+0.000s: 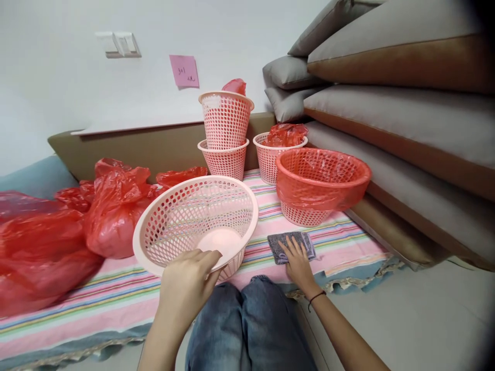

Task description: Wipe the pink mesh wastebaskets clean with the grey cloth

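Your left hand (pixel 190 275) pinched the pink basket (pixel 219 241) by its rim, mid-frame, not yet lined; your right hand (pixel 298 262) lay spread on the grey cloth (pixel 276 246) (the other basket (pixel 303 215), right of centre, already wore a red bag (pixel 328 195)).

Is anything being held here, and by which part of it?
Yes: the left grip holds the tilted pink basket by its near rim. The right grip lies spread on the gray cloth, apparently not grasping it.
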The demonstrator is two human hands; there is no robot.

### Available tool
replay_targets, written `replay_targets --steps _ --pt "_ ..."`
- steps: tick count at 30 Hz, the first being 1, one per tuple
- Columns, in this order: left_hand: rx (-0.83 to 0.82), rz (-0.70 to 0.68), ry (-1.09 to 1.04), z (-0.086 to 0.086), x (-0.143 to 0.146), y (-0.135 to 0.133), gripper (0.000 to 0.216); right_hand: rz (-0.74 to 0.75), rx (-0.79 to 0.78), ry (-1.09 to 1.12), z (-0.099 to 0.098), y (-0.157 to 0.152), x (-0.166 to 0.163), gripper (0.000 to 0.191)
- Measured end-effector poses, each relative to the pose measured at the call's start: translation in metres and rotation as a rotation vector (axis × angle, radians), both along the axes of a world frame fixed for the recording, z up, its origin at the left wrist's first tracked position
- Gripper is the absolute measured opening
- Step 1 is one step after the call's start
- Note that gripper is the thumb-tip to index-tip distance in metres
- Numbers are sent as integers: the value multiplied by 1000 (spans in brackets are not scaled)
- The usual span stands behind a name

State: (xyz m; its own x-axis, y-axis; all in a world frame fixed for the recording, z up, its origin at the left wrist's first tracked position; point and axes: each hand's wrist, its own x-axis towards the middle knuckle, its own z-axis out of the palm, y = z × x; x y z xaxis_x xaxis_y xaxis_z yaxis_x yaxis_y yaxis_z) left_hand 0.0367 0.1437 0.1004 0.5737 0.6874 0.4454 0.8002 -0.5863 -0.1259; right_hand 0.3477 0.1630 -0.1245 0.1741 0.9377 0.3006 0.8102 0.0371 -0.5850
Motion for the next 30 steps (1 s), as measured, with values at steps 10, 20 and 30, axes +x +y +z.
replay_targets --steps 10,20,30 --pt "44 -18 -21 1 4 -2 9 68 -304 -304 -2 -9 3 75" --pt "-148 -161 -82 1 -22 13 17 140 -508 -258 6 -2 10 68" --pt "-298 -14 -109 8 -17 19 19 86 -341 -303 34 12 12 52"
